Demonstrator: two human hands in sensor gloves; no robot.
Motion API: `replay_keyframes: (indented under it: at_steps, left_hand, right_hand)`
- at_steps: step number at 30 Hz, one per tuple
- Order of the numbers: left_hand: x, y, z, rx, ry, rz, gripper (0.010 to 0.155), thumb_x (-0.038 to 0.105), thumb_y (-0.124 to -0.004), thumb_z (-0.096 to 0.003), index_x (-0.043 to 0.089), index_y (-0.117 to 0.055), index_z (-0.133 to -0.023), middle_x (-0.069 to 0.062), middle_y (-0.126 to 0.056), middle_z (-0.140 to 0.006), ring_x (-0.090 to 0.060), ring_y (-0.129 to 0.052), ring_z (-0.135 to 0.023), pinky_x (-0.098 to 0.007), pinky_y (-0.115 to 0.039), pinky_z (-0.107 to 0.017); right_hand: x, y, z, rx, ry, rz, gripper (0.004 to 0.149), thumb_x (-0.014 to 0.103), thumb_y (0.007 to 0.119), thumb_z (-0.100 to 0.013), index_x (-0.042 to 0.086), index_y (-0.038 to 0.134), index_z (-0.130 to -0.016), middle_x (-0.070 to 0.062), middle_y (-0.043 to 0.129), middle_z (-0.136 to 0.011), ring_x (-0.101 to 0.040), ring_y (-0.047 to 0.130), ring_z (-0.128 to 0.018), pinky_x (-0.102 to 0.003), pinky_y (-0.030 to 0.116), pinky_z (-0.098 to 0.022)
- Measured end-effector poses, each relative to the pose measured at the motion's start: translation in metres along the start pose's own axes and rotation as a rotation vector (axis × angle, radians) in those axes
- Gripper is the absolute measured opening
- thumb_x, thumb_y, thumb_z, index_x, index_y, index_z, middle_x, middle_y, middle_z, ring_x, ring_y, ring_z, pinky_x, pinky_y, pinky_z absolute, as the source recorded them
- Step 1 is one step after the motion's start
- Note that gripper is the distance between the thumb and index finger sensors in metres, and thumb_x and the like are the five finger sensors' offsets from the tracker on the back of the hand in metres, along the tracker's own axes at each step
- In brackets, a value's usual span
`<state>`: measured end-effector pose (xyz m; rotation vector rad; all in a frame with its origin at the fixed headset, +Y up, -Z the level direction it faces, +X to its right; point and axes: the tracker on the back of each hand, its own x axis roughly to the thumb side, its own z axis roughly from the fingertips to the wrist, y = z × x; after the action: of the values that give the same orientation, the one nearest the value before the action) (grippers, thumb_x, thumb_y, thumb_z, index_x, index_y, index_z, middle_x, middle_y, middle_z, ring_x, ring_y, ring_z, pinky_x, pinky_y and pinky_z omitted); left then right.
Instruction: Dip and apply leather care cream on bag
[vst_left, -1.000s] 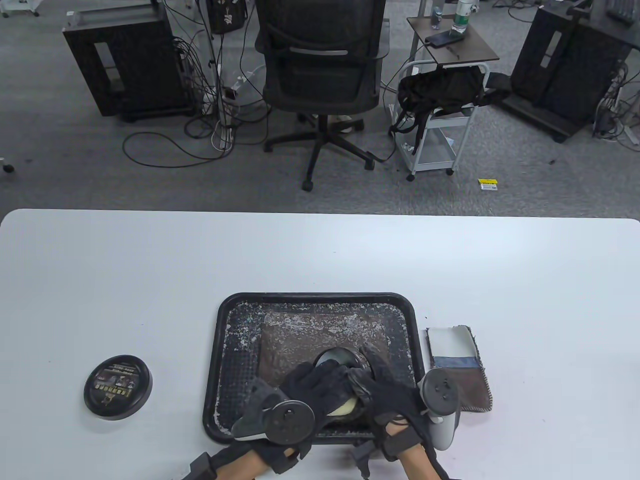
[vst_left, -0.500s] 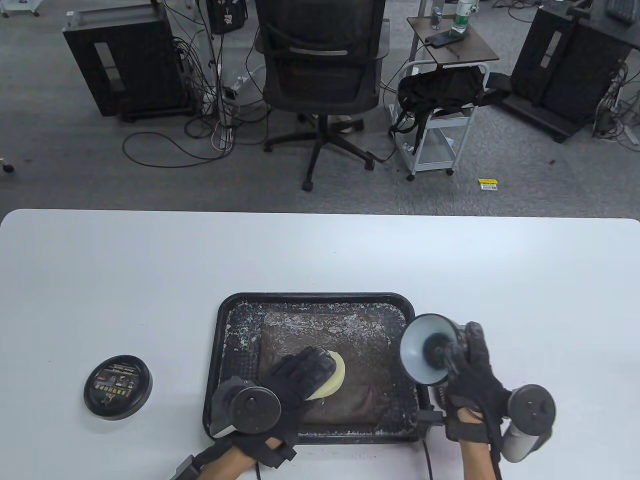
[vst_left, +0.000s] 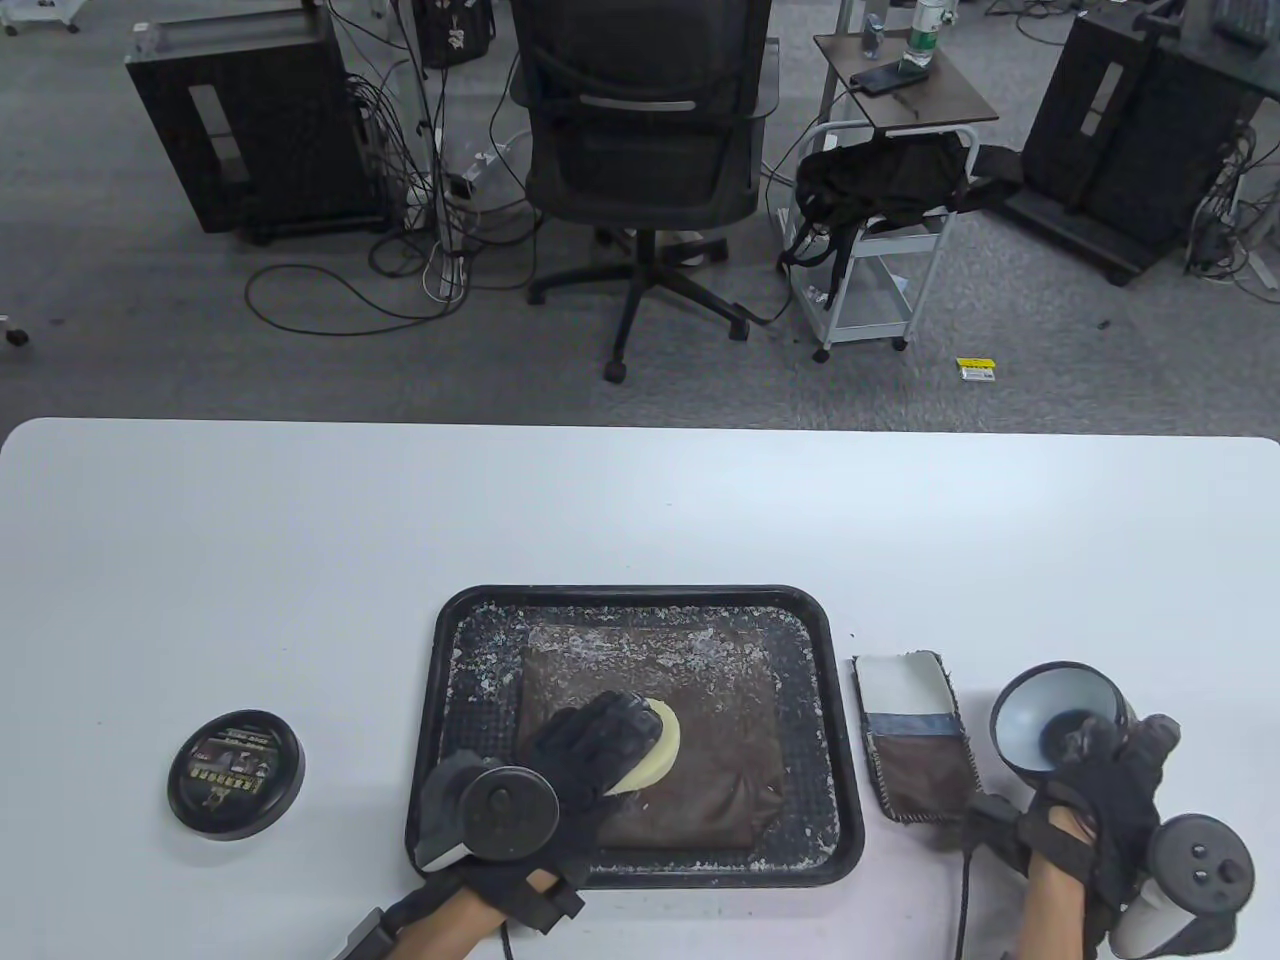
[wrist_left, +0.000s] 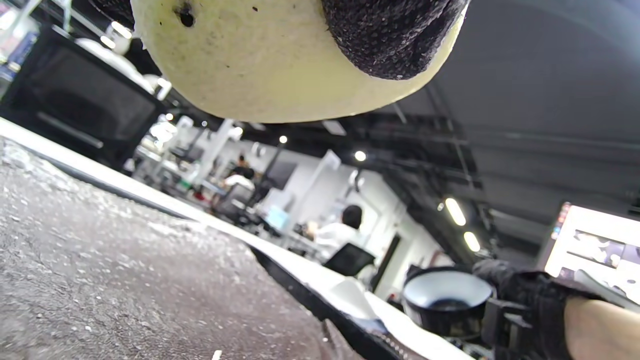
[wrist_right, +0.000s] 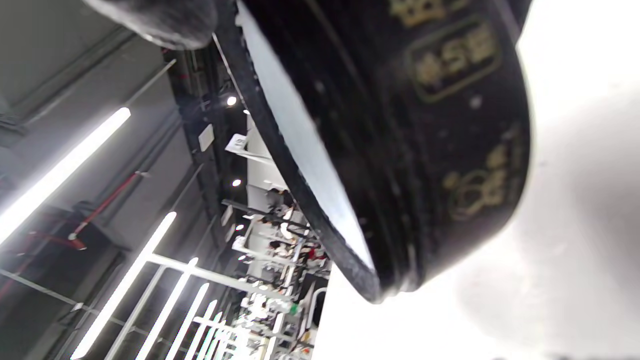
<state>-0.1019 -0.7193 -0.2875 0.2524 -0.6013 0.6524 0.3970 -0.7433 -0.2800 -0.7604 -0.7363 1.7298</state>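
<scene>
While the left hand (vst_left: 590, 750) is pressing a yellow sponge (vst_left: 655, 750) onto the brown bag (vst_left: 700, 700) lying in the black tray (vst_left: 640, 598), its grip closed over the pad, the right hand (vst_left: 1110, 790) is holding the tilted open cream jar (vst_left: 1050, 715) above the worktop (vst_left: 300, 560), beside a cloth (vst_left: 915, 740).

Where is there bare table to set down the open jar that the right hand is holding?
Bare table lies right of the cloth, under the right hand and its jar. More lies between the lid and the tray, and across the far half beyond the tray. The tray itself is crowded: the bag fills it, with the left hand holding the sponge there.
</scene>
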Motion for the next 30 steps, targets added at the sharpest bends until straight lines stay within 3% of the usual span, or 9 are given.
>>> replay_keyframes:
  at_steps: [9, 14, 16, 20, 24, 30]
  left_hand:
    - [-0.001, 0.000, 0.000, -0.010, 0.011, 0.000, 0.059, 0.035, -0.080, -0.0410, 0.032, -0.066, -0.098, 0.002, -0.070, -0.106, -0.029, -0.073, -0.100, -0.058, -0.063, -0.069]
    - [-0.002, 0.000, 0.000, -0.017, 0.010, -0.002, 0.059, 0.035, -0.080, -0.0410, 0.032, -0.066, -0.098, 0.002, -0.070, -0.106, -0.029, -0.073, -0.100, -0.059, -0.063, -0.069]
    - [-0.002, 0.001, 0.000, -0.016, 0.011, -0.010, 0.059, 0.035, -0.080, -0.0411, 0.032, -0.065, -0.098, 0.002, -0.070, -0.107, -0.029, -0.073, -0.100, -0.059, -0.063, -0.069]
    - [-0.005, 0.002, 0.000, -0.013, 0.029, -0.006, 0.059, 0.035, -0.080, -0.0411, 0.032, -0.065, -0.098, 0.002, -0.069, -0.107, -0.029, -0.073, -0.100, -0.059, -0.062, -0.069]
    - [-0.008, 0.002, 0.000, -0.016, 0.043, -0.006, 0.059, 0.035, -0.080, -0.0411, 0.032, -0.065, -0.098, 0.002, -0.069, -0.107, -0.029, -0.073, -0.100, -0.059, -0.062, -0.069]
    - [-0.009, 0.002, 0.000, -0.022, 0.057, -0.012, 0.059, 0.035, -0.080, -0.0411, 0.032, -0.065, -0.098, 0.001, -0.069, -0.107, -0.030, -0.073, -0.100, -0.059, -0.062, -0.069]
  right_hand:
    - [-0.026, 0.001, -0.006, -0.034, 0.149, 0.037, 0.068, 0.038, 0.060, -0.052, 0.007, 0.047, -0.110, -0.028, 0.046, -0.106, -0.051, 0.072, -0.086, -0.059, 0.074, -0.053]
    - [-0.027, -0.002, -0.006, -0.071, 0.199, 0.060, 0.066, 0.036, 0.061, -0.051, 0.007, 0.052, -0.109, -0.028, 0.049, -0.105, -0.051, 0.069, -0.087, -0.058, 0.073, -0.054]
    - [-0.027, -0.003, -0.005, -0.088, 0.207, 0.079, 0.064, 0.032, 0.063, -0.051, 0.005, 0.055, -0.108, -0.028, 0.044, -0.106, -0.050, 0.061, -0.089, -0.054, 0.069, -0.058]
    - [-0.028, -0.005, -0.004, -0.096, 0.239, 0.106, 0.063, 0.031, 0.065, -0.050, 0.003, 0.057, -0.107, -0.027, 0.037, -0.107, -0.050, 0.053, -0.091, -0.059, 0.062, -0.061]
    - [-0.025, -0.003, -0.003, -0.075, 0.209, 0.145, 0.065, 0.033, 0.065, -0.050, 0.002, 0.055, -0.107, -0.027, 0.034, -0.107, -0.050, 0.049, -0.093, -0.062, 0.058, -0.063]
    - [-0.009, 0.001, -0.001, -0.068, 0.052, 0.348, 0.064, 0.031, 0.064, -0.050, -0.001, 0.056, -0.105, -0.026, 0.026, -0.108, -0.051, 0.039, -0.095, -0.070, 0.037, -0.067]
